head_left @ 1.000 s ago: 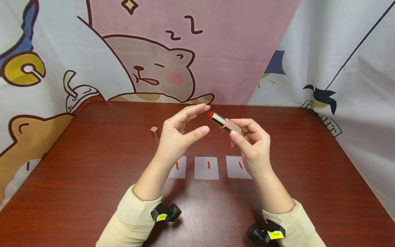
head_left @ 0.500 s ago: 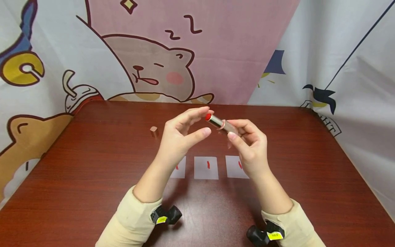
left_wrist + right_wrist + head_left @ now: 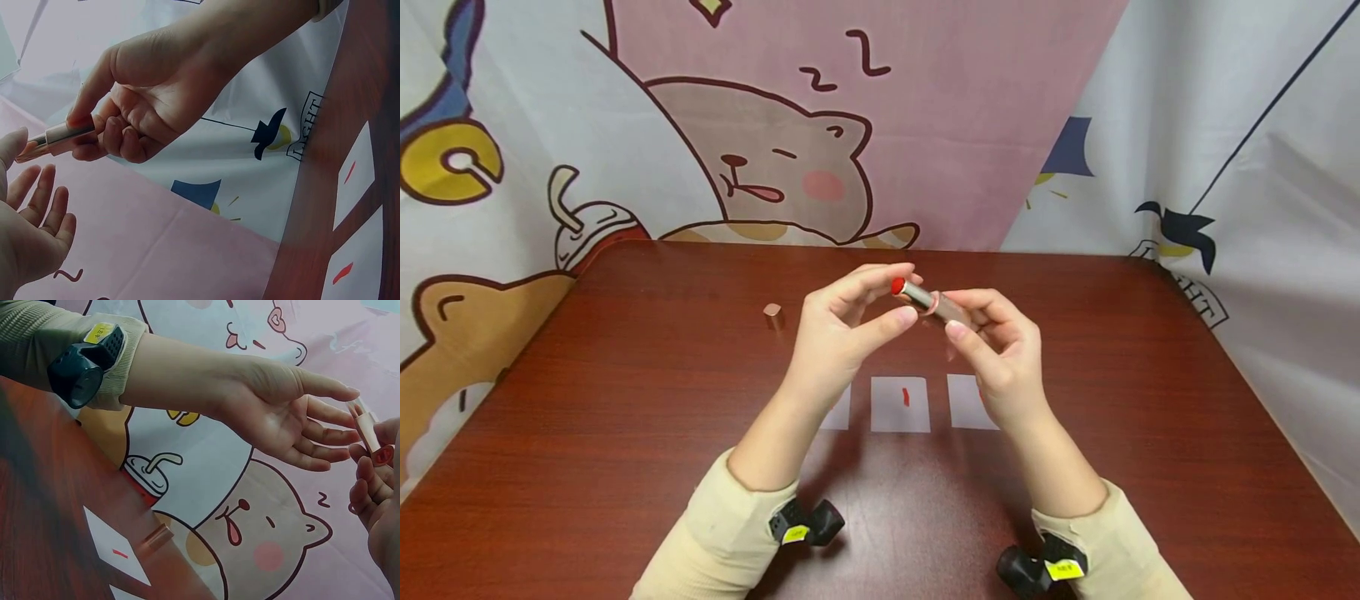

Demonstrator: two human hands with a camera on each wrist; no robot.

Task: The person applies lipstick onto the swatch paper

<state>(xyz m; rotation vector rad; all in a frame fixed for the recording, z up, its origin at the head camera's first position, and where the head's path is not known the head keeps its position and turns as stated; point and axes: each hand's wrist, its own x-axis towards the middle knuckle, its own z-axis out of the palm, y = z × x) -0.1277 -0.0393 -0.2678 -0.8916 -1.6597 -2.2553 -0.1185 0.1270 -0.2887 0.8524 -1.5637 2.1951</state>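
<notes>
Above the table, my right hand (image 3: 1011, 358) grips the base of an uncapped lipstick (image 3: 951, 308). Its red tip is turned out and points up and left. My left hand (image 3: 835, 333) is held beside that end with fingers extended and thumb apart; the left wrist view has the thumb right at the lipstick (image 3: 70, 137). The rose-gold cap (image 3: 773, 317) stands on the table behind the left forearm. Below the hands lie three white paper squares. A red stroke marks the middle paper (image 3: 887, 417). My forearms partly cover the left paper (image 3: 838, 417) and right paper (image 3: 962, 408).
The dark red-brown table (image 3: 647, 400) reaches back to a cartoon-printed curtain (image 3: 955, 125). A black wrist camera (image 3: 808, 523) is strapped on the left sleeve, another camera (image 3: 1037, 571) on the right one.
My right hand has moved left with the lipstick, bringing its red end close to the left hand's fingers and thumb. The left hand has shifted slightly right.
</notes>
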